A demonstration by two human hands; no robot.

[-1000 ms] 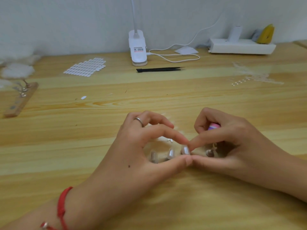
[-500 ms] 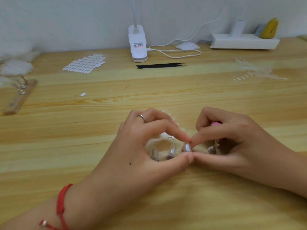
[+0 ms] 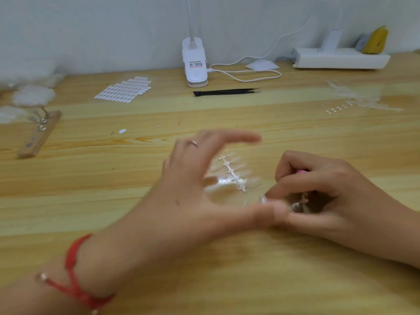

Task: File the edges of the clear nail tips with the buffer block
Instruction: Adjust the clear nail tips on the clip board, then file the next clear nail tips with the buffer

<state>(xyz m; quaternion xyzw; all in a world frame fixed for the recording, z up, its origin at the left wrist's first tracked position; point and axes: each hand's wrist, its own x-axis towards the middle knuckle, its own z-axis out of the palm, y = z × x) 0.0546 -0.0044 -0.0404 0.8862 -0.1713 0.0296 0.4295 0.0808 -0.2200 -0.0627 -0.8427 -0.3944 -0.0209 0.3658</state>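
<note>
Item: clear nail tips, a strip of them joined on a central stem, lying flat on the desk between the two hands, nearer the left fingers.
Tool: buffer block; only a pink corner shows, tucked inside the right hand.
Right grip: narrow, with the fingers curled round the block and the forefinger and thumb brought together low over the desk. Whether a single tip sits between them cannot be told through the blur.
Left grip: wide; the left hand has its fingers stretched out above the strip and its thumb reaching towards the right fingertips. It holds nothing and is smeared by motion.
Small parts: metal fittings, shiny, under the right palm; their kind is unclear.
Step in hand (judged): getting one tip ready for filing; no edge is yet against the block.
Handling notes (judged): pinch the tip by its sides, leave the edge exposed, bring the block round to a flat face, and use light strokes along the edge. The tips look thin and would flick away under pressure.
Also on desk: black tweezers, clip lamp, sticker sheet, wooden stand, all well apart from the work.
</note>
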